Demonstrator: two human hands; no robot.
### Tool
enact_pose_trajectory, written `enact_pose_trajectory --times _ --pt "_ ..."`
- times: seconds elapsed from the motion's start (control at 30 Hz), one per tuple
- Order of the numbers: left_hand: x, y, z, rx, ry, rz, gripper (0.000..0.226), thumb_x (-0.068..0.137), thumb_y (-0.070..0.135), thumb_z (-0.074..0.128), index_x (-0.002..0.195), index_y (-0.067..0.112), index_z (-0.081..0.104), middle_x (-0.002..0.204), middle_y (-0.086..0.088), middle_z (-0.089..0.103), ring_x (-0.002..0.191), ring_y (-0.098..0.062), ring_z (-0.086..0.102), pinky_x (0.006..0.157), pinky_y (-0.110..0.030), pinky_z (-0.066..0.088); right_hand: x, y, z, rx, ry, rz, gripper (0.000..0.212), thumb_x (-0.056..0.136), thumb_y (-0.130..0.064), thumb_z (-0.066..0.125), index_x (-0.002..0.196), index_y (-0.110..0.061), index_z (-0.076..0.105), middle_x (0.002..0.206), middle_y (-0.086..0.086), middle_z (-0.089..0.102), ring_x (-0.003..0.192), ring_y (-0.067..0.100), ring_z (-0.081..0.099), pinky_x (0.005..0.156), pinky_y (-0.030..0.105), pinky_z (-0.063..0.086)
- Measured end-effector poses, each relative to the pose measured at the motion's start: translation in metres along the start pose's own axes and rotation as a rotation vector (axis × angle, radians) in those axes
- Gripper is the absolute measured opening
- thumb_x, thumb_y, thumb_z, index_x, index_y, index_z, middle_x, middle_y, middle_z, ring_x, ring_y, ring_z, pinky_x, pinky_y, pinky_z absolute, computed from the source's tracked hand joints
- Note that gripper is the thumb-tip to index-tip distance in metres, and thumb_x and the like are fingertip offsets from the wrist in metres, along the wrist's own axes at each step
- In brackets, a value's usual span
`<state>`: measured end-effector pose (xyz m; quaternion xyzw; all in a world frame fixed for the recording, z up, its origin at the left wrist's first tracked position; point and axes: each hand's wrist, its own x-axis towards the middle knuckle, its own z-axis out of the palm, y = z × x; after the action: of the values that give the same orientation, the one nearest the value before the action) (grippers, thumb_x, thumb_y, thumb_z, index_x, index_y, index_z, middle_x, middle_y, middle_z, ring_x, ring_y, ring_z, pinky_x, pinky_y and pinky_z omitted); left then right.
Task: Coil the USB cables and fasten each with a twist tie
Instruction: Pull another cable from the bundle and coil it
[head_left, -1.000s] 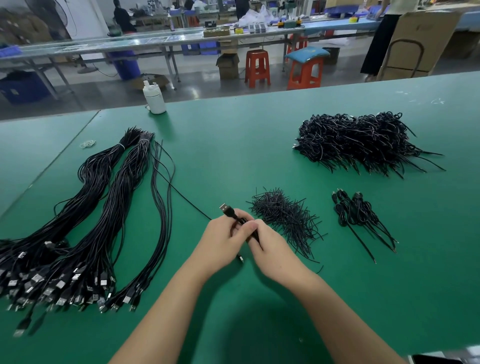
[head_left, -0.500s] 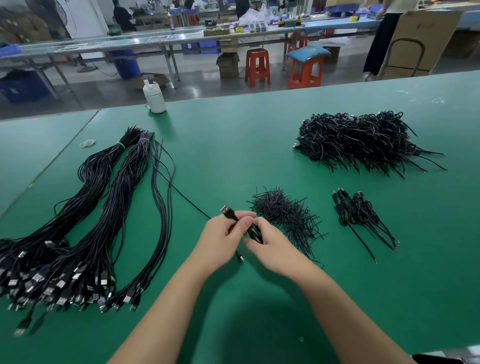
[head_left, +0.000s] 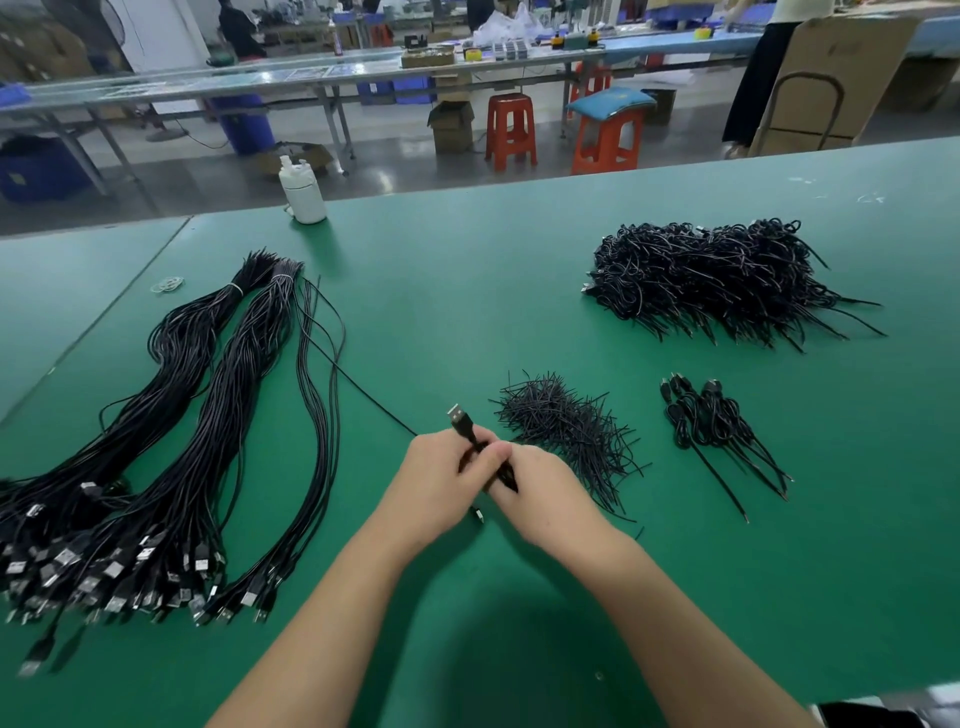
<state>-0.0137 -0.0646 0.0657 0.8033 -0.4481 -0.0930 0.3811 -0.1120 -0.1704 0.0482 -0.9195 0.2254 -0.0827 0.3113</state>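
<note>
Meeting above the green table (head_left: 519, 312), both hands, left (head_left: 441, 483) and right (head_left: 545, 499), grip one USB cable (head_left: 465, 423).

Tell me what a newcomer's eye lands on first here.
First, the two hands, left hand and right hand, meeting at the middle of the green table and gripping a black USB cable. Then the long uncoiled cable bundles at the left, and the big heap of coiled cables at the far right.
</note>
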Motion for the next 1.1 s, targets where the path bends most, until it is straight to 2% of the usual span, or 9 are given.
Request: enact_pose_trajectory --times 0.07,0.17,0.3,0.5,0.67,0.7,0.8,0.9,1.1 --pt "0.003 -0.002 -0.002 -0.038 0.019 -0.085 0.022 0.096 0.036 0.059 0.075 0.037 0.066 0.062 0.014 0.065 0.060 0.001 0.056 0.056 -0.013 0.039 -0.004 0.000 -0.001 0.043 -0.027 -0.032 0.036 0.098 -0.041 0.049 0.126 -0.020 0.057 0.108 0.007 0.069 0.099 0.030 0.063 0.082 0.042 0.051" --pt "0.006 -0.004 -0.001 -0.168 0.014 -0.191 0.027 0.098 0.033 0.058 0.076 0.021 0.069 0.051 0.014 0.058 0.044 0.001 0.045 0.048 -0.016 0.033 -0.011 0.001 -0.002 0.055 -0.057 -0.056 0.034 0.099 -0.044 0.047 0.121 -0.018 0.052 0.108 0.007 0.067 0.098 0.030 0.062 0.082 0.043 0.049" --pt "0.009 -0.004 0.001 -0.136 -0.018 -0.204 0.027 0.097 0.030 0.059 0.072 0.023 0.065 0.047 0.018 0.054 0.045 0.001 0.044 0.049 -0.016 0.032 -0.018 0.003 -0.002 0.157 -0.139 -0.071 0.032 0.104 -0.042 0.033 0.120 -0.018 0.048 0.112 0.006 0.060 0.102 0.026 0.058 0.091 0.045 0.046" --pt "0.013 0.007 0.012 0.002 -0.046 -0.079 0.026 0.097 0.027 0.058 0.072 0.033 0.058 0.054 0.021 0.057 0.059 0.008 0.052 0.056 -0.009 0.035 -0.015 0.011 -0.003 0.284 -0.111 0.073 0.025 0.105 -0.029 0.035 0.083 -0.024 0.048 0.076 -0.004 0.055 0.068 0.018 0.053 0.071 0.042 0.051" --pt "0.016 0.010 0.032 -0.495 -0.114 -0.233 0.013 0.098 0.017 0.058 0.110 0.017 0.063 0.060 0.012 0.052 0.052 -0.006 0.044 0.053 -0.019 0.038 -0.009 0.030 -0.014 0.290 0.070 0.167 0.028 0.105 -0.025 0.037 0.077 -0.024 0.044 0.075 -0.006 0.052 0.072 0.016 0.047 0.061 0.028 0.031" --pt "0.013 0.010 0.039 -0.473 -0.146 -0.239 0.014 0.097 0.017 0.061 0.111 0.016 0.062 0.067 0.008 0.053 0.055 -0.006 0.045 0.056 -0.019 0.040 -0.006 0.037 -0.018 0.310 0.109 0.214 0.027 0.105 -0.026 0.037 0.079 -0.022 0.045 0.079 -0.005 0.053 0.076 0.016 0.047 0.063 0.027 0.029" --pt "-0.002 0.004 0.076 -0.029 -0.288 -0.111 0.015 0.091 0.033 0.068 0.103 0.025 0.064 0.095 0.003 0.055 0.084 -0.008 0.052 0.081 -0.022 0.041 -0.001 0.060 -0.026 0.441 0.200 0.361 0.027 0.104 -0.028 0.035 0.082 -0.017 0.047 0.078 -0.001 0.049 0.077 0.018 0.045 0.075 0.032 0.036" --pt "-0.015 0.003 0.109 0.185 -0.380 -0.060 0.033 0.088 0.048 0.065 0.114 0.027 0.062 0.114 0.000 0.049 0.110 -0.016 0.044 0.100 -0.032 0.035 -0.001 0.074 -0.031 0.540 0.249 0.457 0.030 0.103 -0.028 0.036 0.076 -0.017 0.046 0.070 -0.001 0.045 0.069 0.021 0.042 0.071 0.040 0.039" --pt "-0.023 0.013 0.130 0.356 -0.295 0.086 0.019 0.097 0.034 0.052 0.108 0.023 0.062 0.110 -0.002 0.047 0.108 -0.024 0.040 0.093 -0.035 0.034 -0.008 0.086 -0.029 0.532 0.232 0.499 0.030 0.101 -0.028 0.036 0.073 -0.018 0.042 0.068 0.002 0.041 0.065 0.020 0.038 0.065 0.037 0.035"
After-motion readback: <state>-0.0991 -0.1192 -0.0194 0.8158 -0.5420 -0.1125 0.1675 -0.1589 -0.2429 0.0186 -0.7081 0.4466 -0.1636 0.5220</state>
